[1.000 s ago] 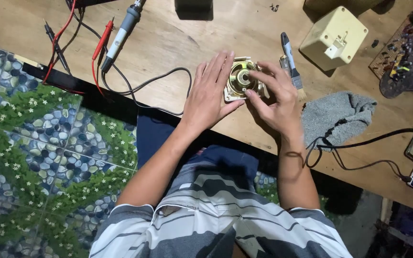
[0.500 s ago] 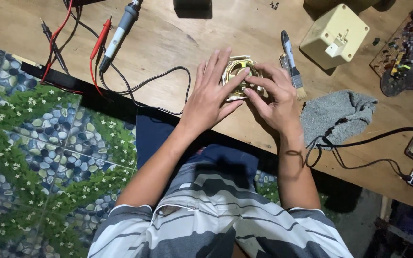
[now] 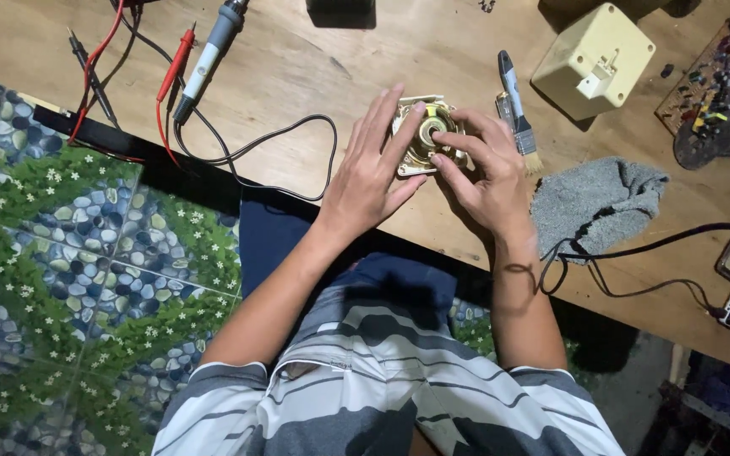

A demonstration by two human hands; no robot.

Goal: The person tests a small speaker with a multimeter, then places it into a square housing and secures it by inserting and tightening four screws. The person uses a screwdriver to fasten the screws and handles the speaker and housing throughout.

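Small round motor-like part (image 3: 427, 135), brass-coloured in a pale square frame, lies on the wooden table (image 3: 297, 67), braced by the flat, spread-fingered left hand (image 3: 373, 173) while right hand (image 3: 483, 169) fingertips press its centre; likely mid-inspection, needing a steady grip.

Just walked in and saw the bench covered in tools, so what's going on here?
A person at a wooden workbench has both hands on a small square part with a round brass-coloured centre. The left hand lies flat against its side, and the right hand has fingertips on its top. Beside them lie a small paintbrush, a grey cloth, a cream plastic box and a soldering iron.
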